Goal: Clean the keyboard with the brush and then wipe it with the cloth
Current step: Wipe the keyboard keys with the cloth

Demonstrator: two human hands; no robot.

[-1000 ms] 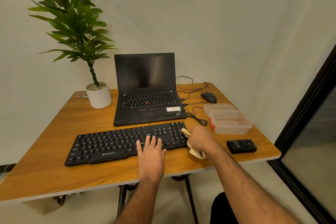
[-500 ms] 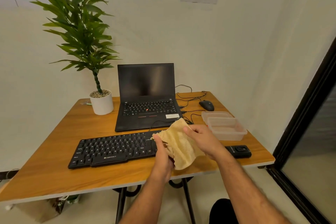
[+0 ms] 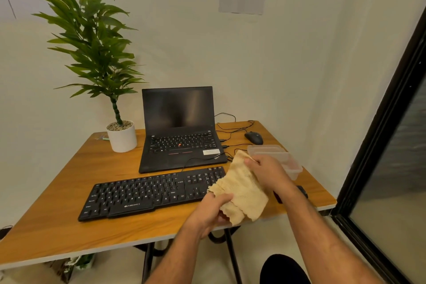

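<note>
A black keyboard (image 3: 147, 191) lies along the front of the wooden table (image 3: 69, 191). Above its right end I hold a beige cloth (image 3: 242, 187) spread between both hands. My left hand (image 3: 213, 212) grips the cloth's lower edge near the table's front edge. My right hand (image 3: 268, 172) pinches its upper right side. The cloth covers the keyboard's right end. No brush shows in this view.
An open black laptop (image 3: 179, 131) stands behind the keyboard, with a potted plant (image 3: 122, 136) to its left. A mouse (image 3: 253, 138) and cables lie at the back right. Clear plastic containers (image 3: 276, 152) sit behind my right hand, a small black device (image 3: 302, 190) under my forearm.
One second ago my left hand lay flat on the keyboard and my right held the bunched cloth. Both hands have since lifted and spread the cloth above the keyboard's right end.
</note>
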